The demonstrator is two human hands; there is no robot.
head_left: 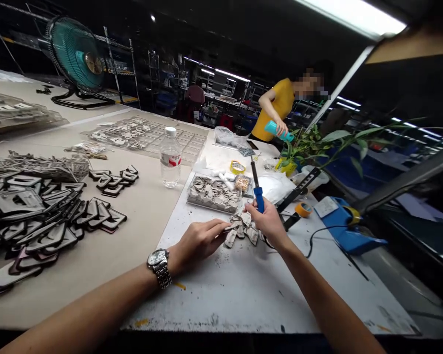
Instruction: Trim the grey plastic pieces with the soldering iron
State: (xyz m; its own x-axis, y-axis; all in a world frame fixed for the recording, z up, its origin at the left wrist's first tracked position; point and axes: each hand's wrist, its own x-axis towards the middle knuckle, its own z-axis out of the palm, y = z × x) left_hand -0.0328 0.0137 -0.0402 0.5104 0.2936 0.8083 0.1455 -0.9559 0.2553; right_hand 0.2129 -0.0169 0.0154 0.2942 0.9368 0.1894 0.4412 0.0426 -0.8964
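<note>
One blue-handled tool [259, 198] in right hand [269, 223], loose pieces [251, 236] just beside

The head camera looks down across the worktable [251, 295].

The soldering iron [257, 189] has a smooth plastic handle [259, 199] and dull metal shaft [254, 172]; the bottle [170, 169] is clear, glossy plastic, the wristwatch [160, 265] polished metal, the worktop [258, 295] matt and scuffed.
</note>
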